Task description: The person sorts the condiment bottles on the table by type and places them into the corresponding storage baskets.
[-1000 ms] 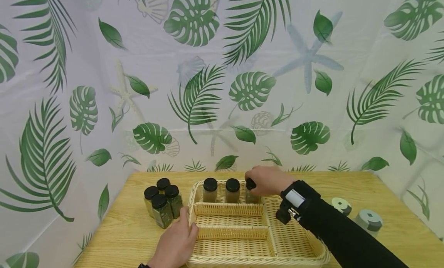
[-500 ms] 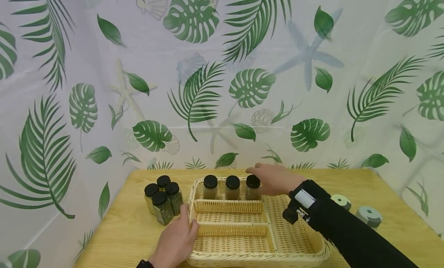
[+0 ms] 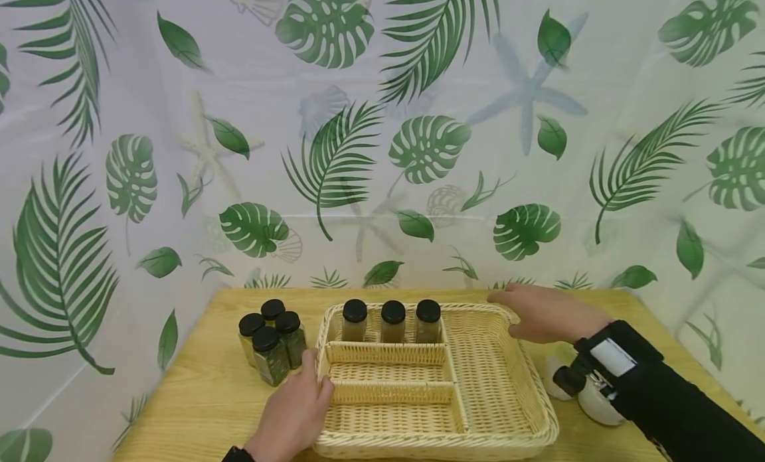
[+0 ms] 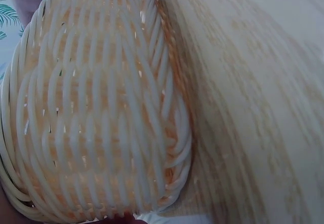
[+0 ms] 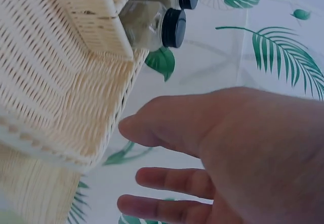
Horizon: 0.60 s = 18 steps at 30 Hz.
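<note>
A pale wicker basket (image 3: pixel 436 441) with woven dividers sits on the table. My left hand (image 3: pixel 293 409) grips its left rim, thumb over the edge; the left wrist view shows mostly the woven outer wall (image 4: pixel 96 118). Three black-lidded glass jars, a left one (image 3: pixel 354 326), a middle one (image 3: pixel 392 326) and a right one (image 3: pixel 427 326), stand in a row in the back compartment. My right hand (image 3: pixel 546 310) hovers by the basket's back right corner, holding nothing. In the right wrist view its thumb and fingers (image 5: pixel 169 181) are extended and apart, near the rim.
Several black-lidded jars (image 3: pixel 271 359) with greenish contents stand clustered left of the basket. Right of it, a pale round container (image 3: pixel 599 405) and another pale item (image 3: pixel 556 382) are partly hidden by the right wrist gear. A leaf-patterned cloth (image 3: pixel 358 183) hangs behind the wooden table (image 3: pixel 185 395).
My right hand has let go of the right-hand jar in the back compartment and moved right to the basket's back right corner. The left hand keeps its hold on the rim.
</note>
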Each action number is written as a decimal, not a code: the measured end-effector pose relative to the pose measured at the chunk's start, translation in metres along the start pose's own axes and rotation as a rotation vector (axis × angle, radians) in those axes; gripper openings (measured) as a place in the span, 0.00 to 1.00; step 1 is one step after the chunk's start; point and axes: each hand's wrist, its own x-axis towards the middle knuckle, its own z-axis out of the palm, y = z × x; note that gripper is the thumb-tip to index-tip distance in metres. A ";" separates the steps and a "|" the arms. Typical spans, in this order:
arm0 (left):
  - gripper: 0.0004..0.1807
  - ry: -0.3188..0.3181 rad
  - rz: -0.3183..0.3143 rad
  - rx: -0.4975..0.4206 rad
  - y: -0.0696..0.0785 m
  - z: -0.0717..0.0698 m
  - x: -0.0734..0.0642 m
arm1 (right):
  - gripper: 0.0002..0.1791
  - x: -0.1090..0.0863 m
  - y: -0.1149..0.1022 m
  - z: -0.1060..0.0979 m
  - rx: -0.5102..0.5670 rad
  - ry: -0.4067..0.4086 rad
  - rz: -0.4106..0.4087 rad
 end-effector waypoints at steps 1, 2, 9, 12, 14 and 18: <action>0.30 -0.002 0.001 -0.001 0.000 0.000 0.000 | 0.29 -0.005 0.004 -0.001 0.005 -0.007 0.008; 0.31 -0.005 0.001 -0.003 0.001 -0.001 0.000 | 0.29 -0.009 0.007 -0.002 0.014 -0.015 0.017; 0.31 -0.003 0.010 -0.017 -0.002 -0.001 -0.003 | 0.26 -0.034 0.029 -0.004 -0.002 -0.061 0.073; 0.31 0.001 0.011 -0.009 -0.002 0.000 -0.003 | 0.26 -0.042 0.037 -0.002 0.001 -0.101 0.095; 0.31 0.005 0.011 -0.003 -0.002 0.000 -0.003 | 0.26 -0.046 0.042 0.000 0.024 -0.131 0.119; 0.31 0.020 0.017 0.009 0.000 -0.001 -0.001 | 0.27 -0.052 0.049 0.005 0.049 -0.158 0.140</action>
